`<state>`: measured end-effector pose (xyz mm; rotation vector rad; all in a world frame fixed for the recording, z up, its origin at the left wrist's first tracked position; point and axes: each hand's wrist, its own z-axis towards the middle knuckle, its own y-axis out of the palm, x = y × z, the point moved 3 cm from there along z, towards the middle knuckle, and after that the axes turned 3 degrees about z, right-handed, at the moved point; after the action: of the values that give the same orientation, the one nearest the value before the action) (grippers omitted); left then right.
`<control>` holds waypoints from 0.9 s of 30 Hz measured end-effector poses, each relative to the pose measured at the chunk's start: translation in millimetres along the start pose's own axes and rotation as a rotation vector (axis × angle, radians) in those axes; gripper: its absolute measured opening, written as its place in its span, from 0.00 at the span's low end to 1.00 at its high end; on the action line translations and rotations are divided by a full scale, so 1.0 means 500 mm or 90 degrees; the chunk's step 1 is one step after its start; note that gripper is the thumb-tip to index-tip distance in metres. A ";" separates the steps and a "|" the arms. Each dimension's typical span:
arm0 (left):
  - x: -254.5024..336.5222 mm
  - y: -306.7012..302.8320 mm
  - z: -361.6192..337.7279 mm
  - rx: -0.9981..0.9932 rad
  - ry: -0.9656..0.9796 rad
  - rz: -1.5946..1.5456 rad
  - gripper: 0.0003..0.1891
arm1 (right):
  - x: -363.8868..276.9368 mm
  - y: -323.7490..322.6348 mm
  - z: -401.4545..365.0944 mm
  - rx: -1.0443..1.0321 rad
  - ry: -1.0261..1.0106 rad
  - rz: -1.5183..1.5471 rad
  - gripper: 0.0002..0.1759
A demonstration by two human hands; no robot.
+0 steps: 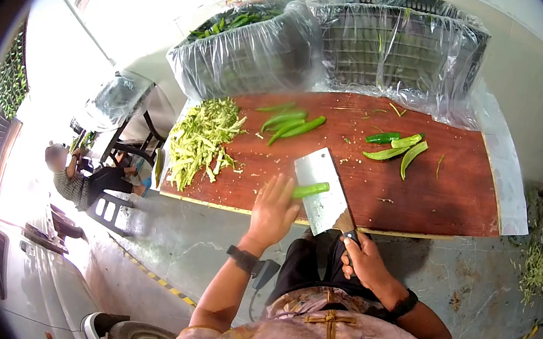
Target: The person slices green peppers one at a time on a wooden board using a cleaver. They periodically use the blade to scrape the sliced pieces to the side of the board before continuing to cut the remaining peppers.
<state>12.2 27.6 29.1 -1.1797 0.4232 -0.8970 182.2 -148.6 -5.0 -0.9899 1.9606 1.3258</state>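
Observation:
My right hand (364, 264) is wrapped round the handle of a wide cleaver (320, 168), whose blade points away from me over the front of the wooden board (427, 211). A green pepper piece (311, 189) overlaps the blade in this view. My left hand (274, 206) is stretched flat at the board's front edge, its fingers right at the left end of that piece. Farther back lie several whole green peppers (290, 126). To the right are split pepper pieces (409, 150), and a heap of pale green shreds (204, 142) covers the left end.
Two plastic-lined crates (247, 56) (402, 47) stand behind the board, the left one holding green peppers. A seated person (86, 182) is at the far left, near a dark stool (109, 211). A vehicle (37, 283) stands at lower left. Green scraps (537, 267) lie on the floor at right.

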 end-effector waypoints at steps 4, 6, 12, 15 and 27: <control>-0.024 -0.005 -0.011 0.019 -0.040 0.027 0.27 | 0.009 -0.042 -0.033 0.016 0.024 -0.039 0.16; -0.027 -0.001 -0.012 0.025 -0.040 0.023 0.27 | 0.012 -0.047 -0.053 0.017 0.033 -0.045 0.16; -0.020 0.008 -0.009 0.041 -0.059 0.017 0.26 | 0.010 -0.016 -0.022 -0.004 0.052 -0.025 0.15; -0.012 0.005 -0.012 0.053 -0.063 0.004 0.26 | 0.011 0.006 0.007 -0.017 0.044 -0.033 0.15; -0.024 0.015 -0.055 0.081 -0.036 0.036 0.29 | 0.014 0.035 0.041 -0.018 0.017 0.032 0.11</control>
<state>-11.4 21.0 10.4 -1.0696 0.3467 -0.8271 164.7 -127.3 -8.6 -0.9820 2.0033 1.3770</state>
